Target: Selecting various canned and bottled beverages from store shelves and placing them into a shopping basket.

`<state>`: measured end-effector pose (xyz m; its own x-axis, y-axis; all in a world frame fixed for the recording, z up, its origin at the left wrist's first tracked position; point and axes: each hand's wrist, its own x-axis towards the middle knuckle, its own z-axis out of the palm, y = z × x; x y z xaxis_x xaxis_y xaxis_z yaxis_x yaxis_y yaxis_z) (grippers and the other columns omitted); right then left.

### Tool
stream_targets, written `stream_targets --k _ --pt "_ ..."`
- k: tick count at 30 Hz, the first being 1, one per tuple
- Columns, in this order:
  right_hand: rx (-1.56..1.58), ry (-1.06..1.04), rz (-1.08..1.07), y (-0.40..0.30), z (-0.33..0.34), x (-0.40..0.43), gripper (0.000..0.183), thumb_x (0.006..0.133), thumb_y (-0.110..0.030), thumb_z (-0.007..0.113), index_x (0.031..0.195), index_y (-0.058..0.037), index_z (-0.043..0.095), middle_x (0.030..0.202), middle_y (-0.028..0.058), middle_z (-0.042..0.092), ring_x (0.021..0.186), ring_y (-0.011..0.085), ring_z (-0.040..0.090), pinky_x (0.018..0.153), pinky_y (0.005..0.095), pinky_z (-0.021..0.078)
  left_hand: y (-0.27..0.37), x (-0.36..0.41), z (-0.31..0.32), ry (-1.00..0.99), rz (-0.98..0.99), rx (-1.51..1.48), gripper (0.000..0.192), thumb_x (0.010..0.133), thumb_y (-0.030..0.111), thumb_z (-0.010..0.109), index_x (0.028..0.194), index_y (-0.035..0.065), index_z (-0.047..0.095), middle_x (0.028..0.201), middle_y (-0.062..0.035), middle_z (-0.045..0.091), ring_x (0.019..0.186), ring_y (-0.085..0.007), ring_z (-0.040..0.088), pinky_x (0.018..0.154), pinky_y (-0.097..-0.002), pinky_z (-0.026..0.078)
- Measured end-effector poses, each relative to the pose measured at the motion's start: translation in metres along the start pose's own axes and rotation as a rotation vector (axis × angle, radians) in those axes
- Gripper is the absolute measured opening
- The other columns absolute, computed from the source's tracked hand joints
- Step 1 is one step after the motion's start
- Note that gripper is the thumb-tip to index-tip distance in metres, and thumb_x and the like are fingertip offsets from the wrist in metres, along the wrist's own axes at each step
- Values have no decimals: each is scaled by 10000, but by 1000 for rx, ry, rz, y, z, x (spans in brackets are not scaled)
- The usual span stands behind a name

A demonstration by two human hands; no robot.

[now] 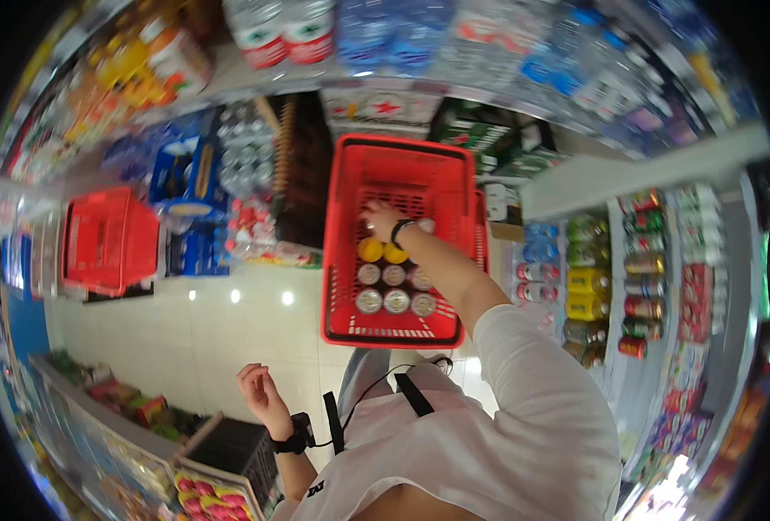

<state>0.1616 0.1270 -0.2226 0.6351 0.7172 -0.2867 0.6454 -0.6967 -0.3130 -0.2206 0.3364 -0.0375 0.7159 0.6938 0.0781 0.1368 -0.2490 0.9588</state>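
A red plastic shopping basket (395, 333) is in front of me, near my legs. Inside it stand several round silver-topped cans (396, 301) in rows, with two yellow round tops (371, 249) just beyond them. My right hand (384, 220) reaches down into the basket past the yellow tops, blurred; whether its fingers have hold of anything is unclear. Under my right forearm, part of the cans is hidden, and a pale round top (426, 225) shows beside the wrist. My left hand (261, 394) hangs off to the left over the floor, fingers loosely bent, holding nothing.
Shelves of bottled water (395, 39) and juice bottles (124, 65) run along the far side. To the right, a shelf holds drink bottles (588, 280) and cans. Another red basket (102, 241) is at left. A dark crate (232, 446) and fruit are at lower left.
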Motion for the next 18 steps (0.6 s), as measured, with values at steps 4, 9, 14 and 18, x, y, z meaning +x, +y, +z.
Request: stream_targets --k 4,9,14,18 --pt "232 386 -1 -22 -67 -81 372 687 -114 664 1057 -124 626 1185 150 533 1127 343 508 979 414 423 21 10 26 -109 152 41 99 891 -68 503 915 14 553 1055 -94 508 969 -181 504 859 -290 430" --pt "314 900 63 -16 -131 -251 270 725 -119 654 993 -107 621 1073 140 542 1034 334 537 900 423 455 78 10 83 -311 348 0 41 922 -6 509 942 16 538 1036 -95 520 995 -210 510 909 -327 419" --pt "285 1029 411 45 -127 -466 294 742 -114 634 1035 -109 606 1137 153 561 1072 349 536 919 413 456 132 -24 166 -504 492 -133 71 903 -19 526 947 7 577 1057 -91 525 1038 -215 512 943 -317 400" --pt "360 1100 908 83 -87 -622 348 714 -77 654 1057 -73 593 1150 167 557 1078 357 532 940 414 433 155 -83 206 -611 488 -241 113 883 -56 506 961 -10 573 1114 -111 491 1037 -205 516 910 -297 419"
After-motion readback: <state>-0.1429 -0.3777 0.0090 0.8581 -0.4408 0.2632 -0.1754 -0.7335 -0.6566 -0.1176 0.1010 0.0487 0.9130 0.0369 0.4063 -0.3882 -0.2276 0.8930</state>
